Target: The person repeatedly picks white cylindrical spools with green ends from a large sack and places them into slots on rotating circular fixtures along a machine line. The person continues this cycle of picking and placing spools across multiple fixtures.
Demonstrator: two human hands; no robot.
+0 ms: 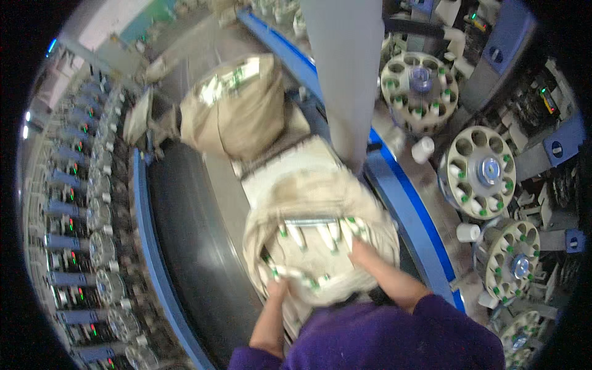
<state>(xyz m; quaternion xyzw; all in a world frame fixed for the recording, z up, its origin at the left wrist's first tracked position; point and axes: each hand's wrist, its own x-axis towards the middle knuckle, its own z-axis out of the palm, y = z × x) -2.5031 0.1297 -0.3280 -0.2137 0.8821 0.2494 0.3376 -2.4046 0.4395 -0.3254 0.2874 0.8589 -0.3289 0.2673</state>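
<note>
**A:** I only have the head view. What do you make of the hands?

**B:** From my desk I see both of them down in the near cloth sack [320, 203], the beige one right in front of the purple sleeves [394, 336]. The left hand [275, 290] sits at the sack's near-left rim, fingers curled in among the white bobbins [308, 237] with green tips. It looks closed around one or two of them, but the blur keeps me from saying which.

**A:** And the other?

**B:** The right hand [364, 253] is further into the sack's mouth, on its right side, fingers bent down onto the bobbins. I cannot tell whether it actually grips any or just rests on them.

**A:** Where do the bobbins lie?

**B:** Inside the sack, heaped in its open mouth, mostly between the two hands and just beyond them.

**A:** What surrounds that sack?

**B:** Beyond it stands a second sack [237, 111], also full, with bobbins showing at its top. Left of the sack runs a dark belt [185, 240] with a blue rail [151, 259], and past that a row of spindle units with small red and green lights. Right of the sack is another blue rail [413, 216], then round holed magazines [481, 172] holding more green-tipped bobbins. A grey post [345, 74] rises just beyond the sack's far-right corner.
</note>
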